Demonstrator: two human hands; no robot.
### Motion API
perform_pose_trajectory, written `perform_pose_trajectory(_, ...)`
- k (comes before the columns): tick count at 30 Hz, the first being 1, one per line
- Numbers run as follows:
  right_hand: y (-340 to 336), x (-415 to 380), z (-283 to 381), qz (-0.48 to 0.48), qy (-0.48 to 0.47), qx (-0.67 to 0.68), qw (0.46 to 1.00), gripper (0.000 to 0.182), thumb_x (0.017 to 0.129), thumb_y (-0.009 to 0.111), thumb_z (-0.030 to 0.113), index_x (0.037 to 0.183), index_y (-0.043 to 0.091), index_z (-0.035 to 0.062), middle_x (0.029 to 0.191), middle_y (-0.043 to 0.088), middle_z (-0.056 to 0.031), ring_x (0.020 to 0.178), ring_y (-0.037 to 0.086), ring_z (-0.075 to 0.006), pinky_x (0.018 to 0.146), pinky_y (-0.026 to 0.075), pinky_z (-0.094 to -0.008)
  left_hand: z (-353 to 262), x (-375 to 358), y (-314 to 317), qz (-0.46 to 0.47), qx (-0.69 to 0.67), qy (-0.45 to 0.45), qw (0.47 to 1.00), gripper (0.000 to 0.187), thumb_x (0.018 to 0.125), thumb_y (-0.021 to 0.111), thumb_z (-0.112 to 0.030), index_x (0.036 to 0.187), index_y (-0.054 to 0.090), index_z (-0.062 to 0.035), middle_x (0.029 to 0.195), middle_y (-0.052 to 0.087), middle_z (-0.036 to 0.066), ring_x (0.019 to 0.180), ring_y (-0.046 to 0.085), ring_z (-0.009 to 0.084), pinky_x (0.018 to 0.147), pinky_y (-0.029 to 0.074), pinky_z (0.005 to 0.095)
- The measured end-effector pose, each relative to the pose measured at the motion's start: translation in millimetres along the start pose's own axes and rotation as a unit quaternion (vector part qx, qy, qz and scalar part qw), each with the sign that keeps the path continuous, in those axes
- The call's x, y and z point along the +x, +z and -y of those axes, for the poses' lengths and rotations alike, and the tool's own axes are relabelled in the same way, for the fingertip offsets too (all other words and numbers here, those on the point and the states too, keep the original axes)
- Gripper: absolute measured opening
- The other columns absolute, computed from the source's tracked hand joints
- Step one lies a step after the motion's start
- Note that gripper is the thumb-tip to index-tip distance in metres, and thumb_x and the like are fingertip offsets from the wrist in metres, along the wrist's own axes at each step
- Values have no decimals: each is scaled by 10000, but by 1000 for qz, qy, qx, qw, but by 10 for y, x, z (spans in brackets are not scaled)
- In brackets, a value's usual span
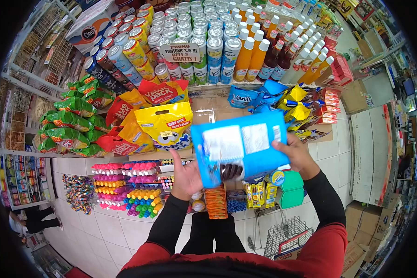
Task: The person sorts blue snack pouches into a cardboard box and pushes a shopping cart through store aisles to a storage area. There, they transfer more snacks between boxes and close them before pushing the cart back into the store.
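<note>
A large blue snack pack is in front of me, with white label panels and dark biscuits printed on it. My right hand grips its right edge, thumb on the face and the other fingers behind. At the pack's lower left corner is my left hand, palm up with the thumb stretched away; its fingertips are partly hidden. Just beyond the pack, a yellow value pack stands at the shelf's front. Blue vanilla pouches lie behind it to the right.
Rows of cans and orange bottles fill the shelf behind a promo sign. Green snack bags are piled left. Coloured bottles stand low down. A wire basket is at my right; a person is far left.
</note>
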State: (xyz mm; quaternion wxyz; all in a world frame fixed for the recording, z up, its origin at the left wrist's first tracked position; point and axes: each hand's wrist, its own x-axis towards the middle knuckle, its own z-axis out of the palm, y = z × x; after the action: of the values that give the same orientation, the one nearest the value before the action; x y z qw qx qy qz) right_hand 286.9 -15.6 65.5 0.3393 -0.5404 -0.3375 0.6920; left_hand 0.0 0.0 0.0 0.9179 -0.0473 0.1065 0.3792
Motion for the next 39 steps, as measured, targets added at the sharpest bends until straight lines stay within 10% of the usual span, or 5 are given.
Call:
perform_pose_trajectory(6,-55,65,152,-109,-216,38,970,383,856,566,169,1199,469,28,1097,558,-64,968,520,-111,836,423,-253,-51,387,221,-68,466,178,864,248,816,613,-79,1043,541,-9,932,608,31,810,559,77,706,457,210)
perform_pose_trajectory(13,-278,571,-185,-361,-212,-251,873,558,838,598,265,1263,354,-2,1245,432,-139,1124,445,-247,897,394,-342,-63,723,846,-23,708,249,661,172,811,598,-60,969,547,-15,860,594,15,768,551,76,682,446,228)
perform_pose_trajectory(18,241,457,41,-157,-54,49,985,577,822,614,268,1248,343,-14,1225,441,-152,1085,460,-234,840,417,-345,688,1273,334,-52,799,334,498,251,750,526,-2,1000,514,8,1101,522,252,896,552,406,720,468,413)
perform_pose_trajectory(27,-479,1623,-957,-429,-175,-355,812,221,775,576,175,814,600,-41,730,591,-248,702,578,-407,638,450,-441,1010,1409,-510,20,829,291,477,372,752,582,-44,1107,486,13,1307,365,238,1177,358,451,936,373,429)
perform_pose_trajectory(39,-935,3134,-1445,-195,-157,-758,602,231,788,467,119,976,600,105,915,611,-120,842,608,-299,660,505,-418,208,-390,-1105,-115,837,214,490,271,744,632,-57,1007,576,-23,1214,498,170,1153,451,342,953,352,405)
